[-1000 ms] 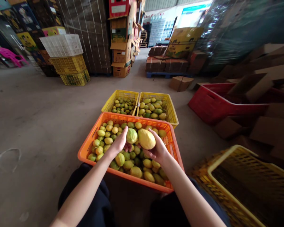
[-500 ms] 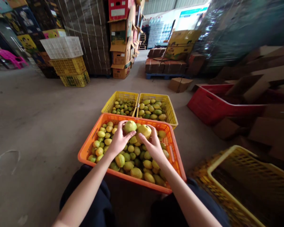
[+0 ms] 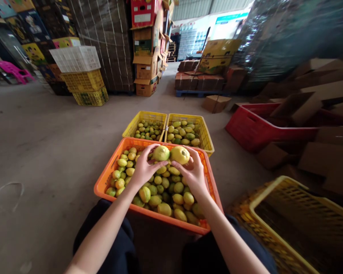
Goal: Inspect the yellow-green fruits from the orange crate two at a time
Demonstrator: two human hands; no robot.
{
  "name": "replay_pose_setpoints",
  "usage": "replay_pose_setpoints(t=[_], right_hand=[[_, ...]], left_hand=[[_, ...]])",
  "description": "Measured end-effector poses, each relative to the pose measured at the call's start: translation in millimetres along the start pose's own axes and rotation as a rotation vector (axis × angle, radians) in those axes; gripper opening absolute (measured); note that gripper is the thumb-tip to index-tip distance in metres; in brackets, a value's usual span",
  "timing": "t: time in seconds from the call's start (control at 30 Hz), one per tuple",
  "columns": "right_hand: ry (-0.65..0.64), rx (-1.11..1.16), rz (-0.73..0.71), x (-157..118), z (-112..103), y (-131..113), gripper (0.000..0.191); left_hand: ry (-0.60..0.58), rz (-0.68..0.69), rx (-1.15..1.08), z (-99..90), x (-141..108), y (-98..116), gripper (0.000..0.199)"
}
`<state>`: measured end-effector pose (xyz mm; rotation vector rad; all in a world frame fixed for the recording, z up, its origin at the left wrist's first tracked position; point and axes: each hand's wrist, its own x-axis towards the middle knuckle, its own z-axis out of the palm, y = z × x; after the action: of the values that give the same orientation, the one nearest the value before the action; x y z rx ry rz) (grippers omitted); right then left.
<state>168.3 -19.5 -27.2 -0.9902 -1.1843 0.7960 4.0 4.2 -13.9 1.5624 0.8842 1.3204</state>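
Note:
Above the orange crate (image 3: 112, 167), my left hand (image 3: 145, 166) is closed round a green-yellow lemon (image 3: 161, 153). My right hand (image 3: 193, 167) grips a yellower lemon (image 3: 180, 155), its tip turned toward me. The two lemons are side by side, nearly touching. Many green and yellow lemons (image 3: 155, 200) fill the crate below both hands. Behind it stand two yellow crates, the left one (image 3: 127, 128) with smaller greenish fruit and the right one (image 3: 208, 139) with larger lemons.
A red crate (image 3: 246, 127) and cardboard pieces (image 3: 328, 152) lie at the right. Nearer on that side is a yellow crate (image 3: 270, 190). Stacked crates (image 3: 85, 82) and cartons (image 3: 145, 70) stand farther back, beside a loaded blue pallet (image 3: 200, 92).
Both lemons have been turned in my fingers, and the right one now shows its tip. My right hand has moved slightly right and up.

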Motion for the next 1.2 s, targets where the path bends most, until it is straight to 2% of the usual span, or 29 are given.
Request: replay_pose_setpoints(t=[0.13,0.27,0.4,0.53,0.6,0.7,0.87,1.07,1.2], right_hand=[[-0.071,0.067,0.14,3,-8,-10,0.056],[0.004,0.129,0.22,3,-11,-22,0.047],[0.039,0.108,0.266,2,-13,-27,0.033],[0.033,0.031,0.29,3,-15,-22,0.038],[0.018,0.017,0.29,4,-14,-19,0.041],[0.018,-0.034,0.297,4,-12,-14,0.042],[0.132,-0.094,0.274,2,-5,-6,0.034],[0.043,-0.062,0.328,0,2,-5,0.034],[0.015,0.0,0.393,-3,7,-9,0.032]], left_hand=[[0.032,-0.086,-0.079,-1.3,0,6,0.05],[0.084,-0.254,-0.367,-2.4,2,11,0.043],[0.013,-0.372,-0.528,-5.7,4,10,0.032],[0.019,-0.44,-0.582,-4.4,4,4,0.034],[0.044,-0.462,-0.598,-0.1,4,1,0.034],[0.021,-0.472,-0.632,9.4,2,-1,0.035],[0.066,-0.5,-0.683,21.7,0,-1,0.037],[0.057,-0.514,-0.803,22.0,1,-12,0.026],[0.138,-0.553,-0.803,18.0,2,-16,0.023]])
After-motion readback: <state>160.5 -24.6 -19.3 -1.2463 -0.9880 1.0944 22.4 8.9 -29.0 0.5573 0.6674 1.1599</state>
